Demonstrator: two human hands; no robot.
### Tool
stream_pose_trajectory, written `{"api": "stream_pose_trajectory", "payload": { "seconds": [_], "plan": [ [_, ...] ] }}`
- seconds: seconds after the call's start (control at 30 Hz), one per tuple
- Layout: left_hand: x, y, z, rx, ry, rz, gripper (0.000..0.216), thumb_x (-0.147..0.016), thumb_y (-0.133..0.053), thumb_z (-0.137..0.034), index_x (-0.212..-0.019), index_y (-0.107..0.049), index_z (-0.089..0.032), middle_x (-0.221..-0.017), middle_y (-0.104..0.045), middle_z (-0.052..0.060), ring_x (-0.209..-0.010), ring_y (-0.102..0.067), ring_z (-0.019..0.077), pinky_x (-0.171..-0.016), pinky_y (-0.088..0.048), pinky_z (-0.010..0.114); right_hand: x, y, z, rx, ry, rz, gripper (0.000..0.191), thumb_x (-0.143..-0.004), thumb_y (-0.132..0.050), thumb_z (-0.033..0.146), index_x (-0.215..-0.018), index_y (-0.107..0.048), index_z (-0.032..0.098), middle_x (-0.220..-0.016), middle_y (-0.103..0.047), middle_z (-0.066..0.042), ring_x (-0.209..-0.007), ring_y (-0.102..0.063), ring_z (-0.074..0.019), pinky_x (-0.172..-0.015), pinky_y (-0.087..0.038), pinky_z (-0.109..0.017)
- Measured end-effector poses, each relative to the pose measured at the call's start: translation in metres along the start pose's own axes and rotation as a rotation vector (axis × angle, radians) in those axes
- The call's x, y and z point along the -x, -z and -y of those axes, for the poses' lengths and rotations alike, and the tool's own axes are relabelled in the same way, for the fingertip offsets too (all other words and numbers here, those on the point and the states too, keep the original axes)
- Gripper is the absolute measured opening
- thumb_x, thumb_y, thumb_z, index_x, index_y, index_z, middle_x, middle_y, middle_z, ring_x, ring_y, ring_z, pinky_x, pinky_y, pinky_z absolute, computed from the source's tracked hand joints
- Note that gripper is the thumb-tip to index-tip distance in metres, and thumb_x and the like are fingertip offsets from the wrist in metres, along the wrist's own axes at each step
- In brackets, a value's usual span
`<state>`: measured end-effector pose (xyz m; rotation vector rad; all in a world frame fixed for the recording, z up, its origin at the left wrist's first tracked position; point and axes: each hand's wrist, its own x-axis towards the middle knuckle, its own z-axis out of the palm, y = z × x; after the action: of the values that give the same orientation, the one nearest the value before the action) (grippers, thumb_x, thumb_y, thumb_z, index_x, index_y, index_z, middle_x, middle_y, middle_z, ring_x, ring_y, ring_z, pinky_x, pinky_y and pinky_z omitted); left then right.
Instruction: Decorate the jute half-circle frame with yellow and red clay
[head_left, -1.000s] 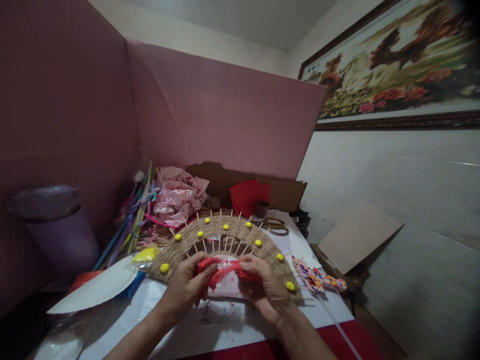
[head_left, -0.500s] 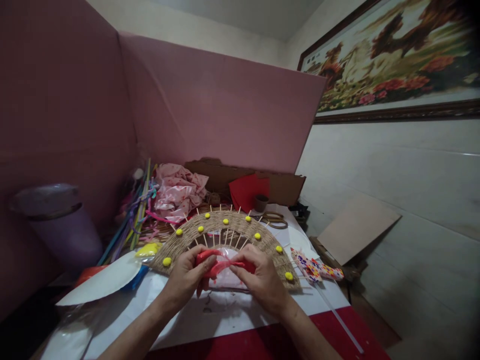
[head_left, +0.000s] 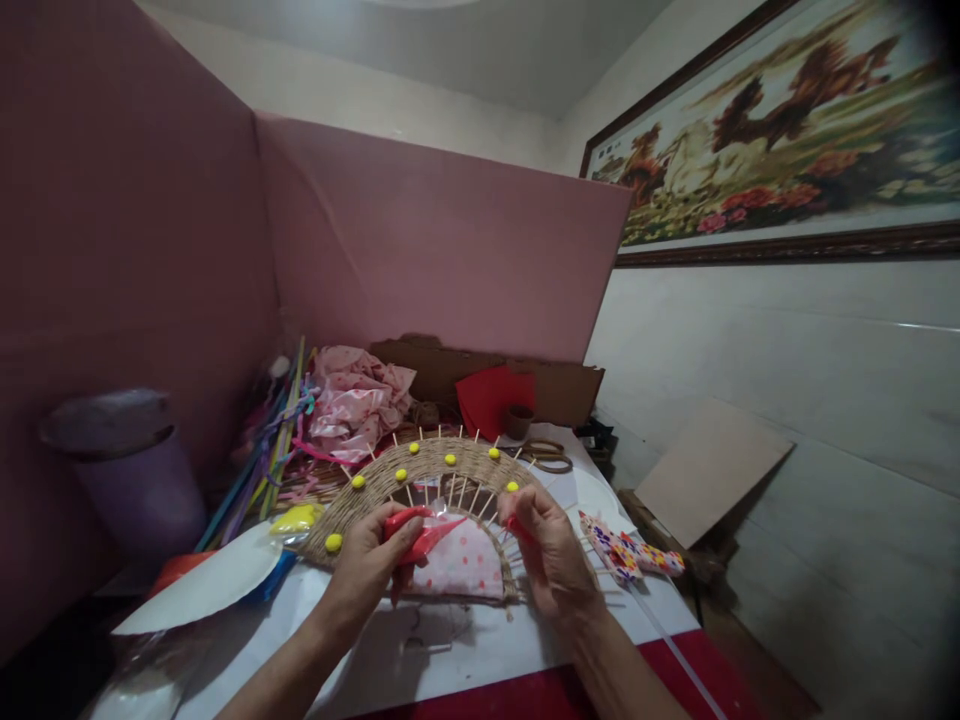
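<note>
Pinched in my left hand (head_left: 371,550) is a bag of red modelling clay (head_left: 431,538), its clear plastic drawn to a point on the right. My right hand (head_left: 553,548) is closed on a small piece of red clay (head_left: 519,528), partly hidden by the fingers. Both hands hover over a woven half-round fan (head_left: 469,455) of brown cord on thin sticks, dotted with yellow clay balls (head_left: 450,460). Pink spotted cloth (head_left: 465,562) fills its inner half circle. The fan's right side is partly covered by my right hand.
Left of the fan lie a yellow clay bag (head_left: 296,520) and a white paper plate piece (head_left: 206,590). Behind it are crumpled pink cloth (head_left: 360,395), pipe cleaners (head_left: 281,430), scissors (head_left: 551,455) and a brown cup (head_left: 516,420). Patterned fabric (head_left: 626,550) lies to the right.
My hands have drawn apart. The red clay stretched between them has parted: the bag stays in my left hand, and a small piece has gone right with my right hand.
</note>
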<state>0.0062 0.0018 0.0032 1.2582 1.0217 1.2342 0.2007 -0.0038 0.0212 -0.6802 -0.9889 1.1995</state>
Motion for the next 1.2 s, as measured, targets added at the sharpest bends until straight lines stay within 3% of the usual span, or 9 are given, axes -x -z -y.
{"api": "stream_pose_trajectory", "payload": {
  "seconds": [0.1, 0.2, 0.47, 0.6, 0.73, 0.9, 1.2],
  "plan": [
    [0.0, 0.001, -0.002, 0.018, -0.004, 0.001, 0.035, -0.074, -0.061, -0.047, -0.083, -0.053, -0.014, -0.049, -0.059, -0.002, -0.032, -0.044, 0.0068, -0.029, -0.031, 0.015, 0.005, -0.005, -0.007, 0.098, -0.063, 0.078, 0.026, -0.072, -0.069, 0.041, -0.073, -0.061, 0.015, -0.062, -0.059, -0.001, -0.057, -0.051, -0.0117, -0.052, -0.041, -0.022],
    [0.0, 0.001, -0.004, 0.033, -0.013, -0.006, 0.036, -0.074, -0.061, -0.047, -0.085, -0.054, -0.014, -0.051, -0.06, -0.001, -0.034, -0.045, 0.0073, -0.031, -0.033, 0.016, 0.012, -0.01, -0.014, 0.251, -0.094, 0.132, 0.033, -0.074, -0.067, 0.037, -0.098, -0.064, 0.015, -0.062, -0.061, -0.001, -0.047, -0.048, -0.0101, -0.039, -0.035, -0.02],
    [0.004, -0.003, -0.003, 0.11, -0.052, 0.034, 0.039, -0.074, -0.064, -0.042, -0.098, -0.058, -0.013, -0.057, -0.057, -0.002, -0.041, -0.049, 0.0085, -0.034, -0.036, 0.018, 0.024, -0.019, -0.015, 0.545, 0.036, 0.226, 0.041, -0.078, -0.062, 0.03, -0.117, -0.062, 0.019, -0.059, -0.054, 0.002, -0.047, -0.046, -0.009, -0.045, -0.039, -0.022],
    [0.004, -0.004, -0.006, 0.163, -0.047, -0.018, 0.04, -0.07, -0.068, -0.042, -0.097, -0.059, -0.014, -0.056, -0.056, -0.003, -0.046, -0.051, 0.0099, -0.037, -0.038, 0.018, 0.024, -0.017, -0.017, 0.527, 0.044, 0.15, 0.038, -0.076, -0.063, 0.035, -0.109, -0.065, 0.016, -0.06, -0.05, 0.002, -0.048, -0.046, -0.0092, -0.044, -0.04, -0.022],
    [0.006, -0.005, -0.008, 0.172, -0.075, 0.028, 0.035, -0.072, -0.068, -0.038, -0.095, -0.06, -0.014, -0.059, -0.058, -0.001, -0.049, -0.05, 0.009, -0.044, -0.04, 0.019, 0.025, -0.018, -0.019, 0.531, 0.016, 0.185, 0.041, -0.074, -0.065, 0.035, -0.111, -0.064, 0.016, -0.061, -0.046, 0.003, -0.047, -0.042, -0.0084, -0.043, -0.037, -0.022],
    [0.008, -0.006, -0.005, 0.131, -0.072, 0.118, 0.029, -0.075, -0.065, -0.036, -0.093, -0.061, -0.014, -0.063, -0.06, 0.001, -0.053, -0.052, 0.01, -0.048, -0.041, 0.021, 0.027, -0.019, -0.018, 0.615, 0.089, 0.216, 0.042, -0.076, -0.064, 0.03, -0.116, -0.062, 0.02, -0.061, -0.045, 0.003, -0.051, -0.04, -0.0093, -0.046, -0.037, -0.022],
    [0.005, -0.003, -0.004, 0.126, -0.099, 0.105, 0.027, -0.075, -0.065, -0.035, -0.092, -0.062, -0.015, -0.071, -0.064, 0.003, -0.054, -0.053, 0.0102, -0.05, -0.042, 0.022, 0.027, -0.019, -0.019, 0.508, 0.008, 0.227, 0.039, -0.074, -0.067, 0.033, -0.109, -0.06, 0.018, -0.063, -0.046, 0.004, -0.047, -0.043, -0.0073, -0.041, -0.038, -0.02]
  ]
}}
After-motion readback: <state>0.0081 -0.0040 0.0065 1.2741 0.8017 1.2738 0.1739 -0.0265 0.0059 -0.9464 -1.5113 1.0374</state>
